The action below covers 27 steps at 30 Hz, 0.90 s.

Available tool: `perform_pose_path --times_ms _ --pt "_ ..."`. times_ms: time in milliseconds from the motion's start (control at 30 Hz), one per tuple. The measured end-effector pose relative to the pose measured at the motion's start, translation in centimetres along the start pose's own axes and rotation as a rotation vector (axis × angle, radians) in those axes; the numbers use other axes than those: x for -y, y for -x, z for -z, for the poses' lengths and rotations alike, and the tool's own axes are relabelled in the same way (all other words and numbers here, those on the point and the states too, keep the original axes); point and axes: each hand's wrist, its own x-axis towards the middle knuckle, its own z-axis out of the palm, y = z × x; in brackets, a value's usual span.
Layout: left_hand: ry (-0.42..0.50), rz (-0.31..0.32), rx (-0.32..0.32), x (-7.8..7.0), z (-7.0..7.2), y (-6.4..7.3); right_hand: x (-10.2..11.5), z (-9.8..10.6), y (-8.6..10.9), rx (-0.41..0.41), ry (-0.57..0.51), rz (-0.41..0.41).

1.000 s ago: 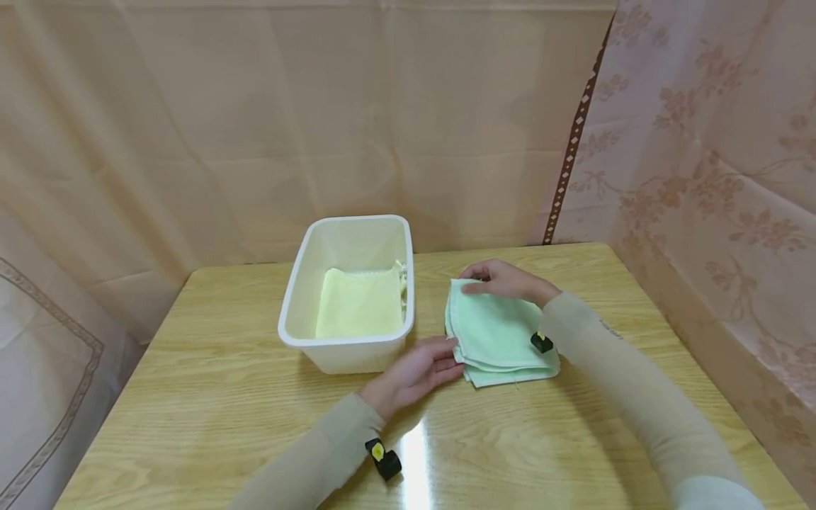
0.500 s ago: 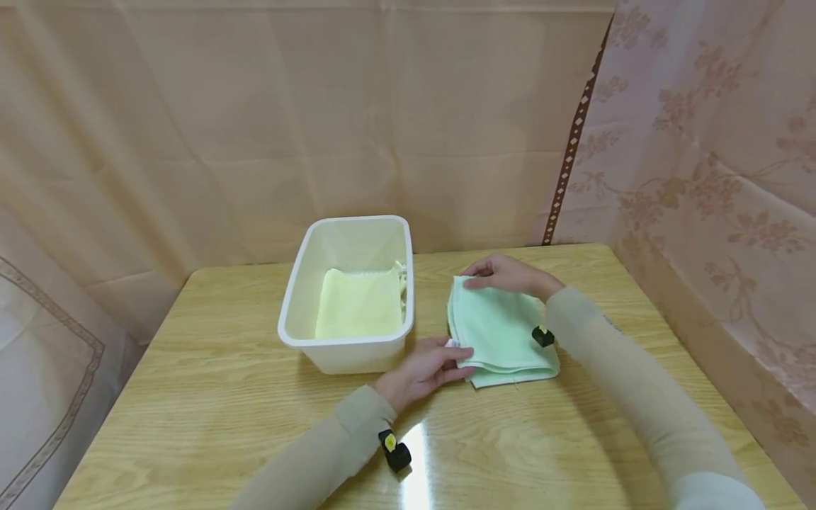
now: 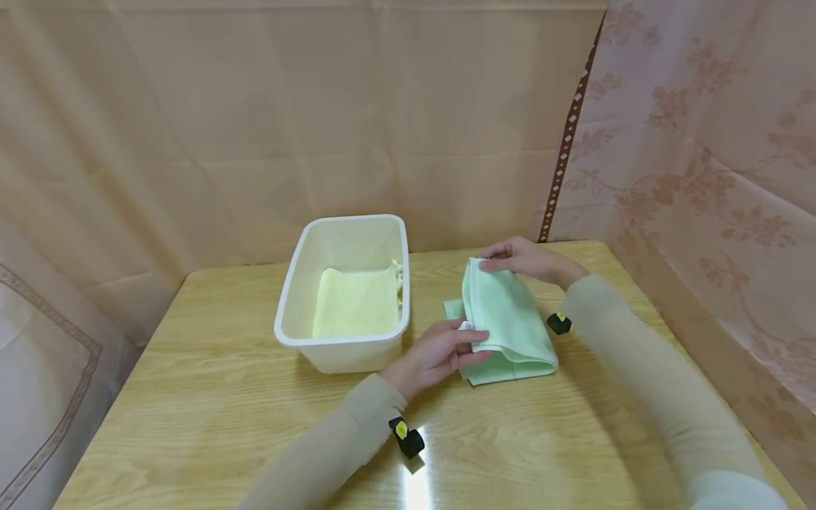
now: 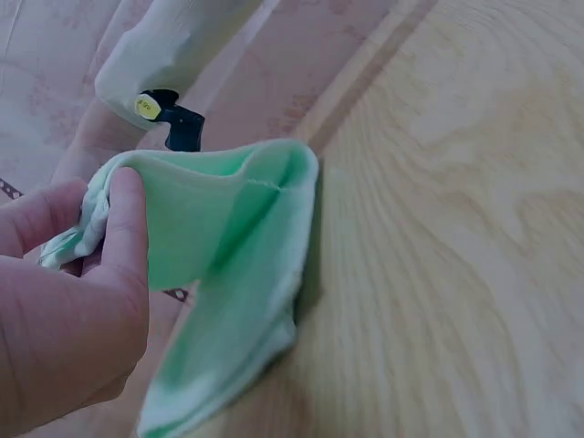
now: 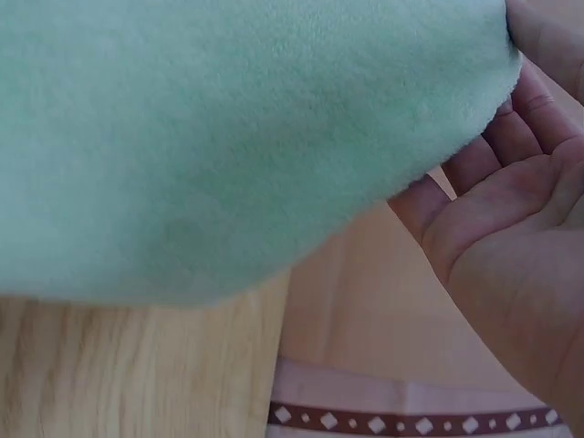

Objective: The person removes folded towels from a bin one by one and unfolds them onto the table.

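Observation:
A folded mint-green towel (image 3: 506, 312) lies right of the tub, its left side lifted off the table and its right fold resting down. My left hand (image 3: 443, 354) pinches the near left corner between thumb and fingers, beside a small white tag (image 3: 467, 326). At the far left corner, my right hand (image 3: 525, 258) pinches the raised edge. The left wrist view shows the towel (image 4: 228, 237) arching open between its layers, with the left thumb (image 4: 126, 219) on it. In the right wrist view the towel (image 5: 228, 137) hangs from the right hand's fingertips.
A white plastic tub (image 3: 347, 340) stands left of the towel, close to the left hand. Inside it lies a pale yellow cloth (image 3: 353, 304). The wooden table (image 3: 191, 397) ends at curtains (image 3: 255, 142) behind and a floral curtain (image 3: 733, 212) at right.
The left hand has slid onto the near corner and now pinches it. Both hands have raised the towel's left side and moved it slightly right, showing the lower layer beneath.

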Motion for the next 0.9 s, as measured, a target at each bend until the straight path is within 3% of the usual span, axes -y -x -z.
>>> perform_pose_path --times_ms 400,900 --pt "0.007 0.024 0.077 -0.2 -3.3 -2.3 -1.1 3.1 2.3 -0.050 -0.104 -0.008" --pt "0.042 0.083 0.135 1.0 -6.4 -5.4 -2.5 5.1 5.4 -0.054 -0.111 -0.073"
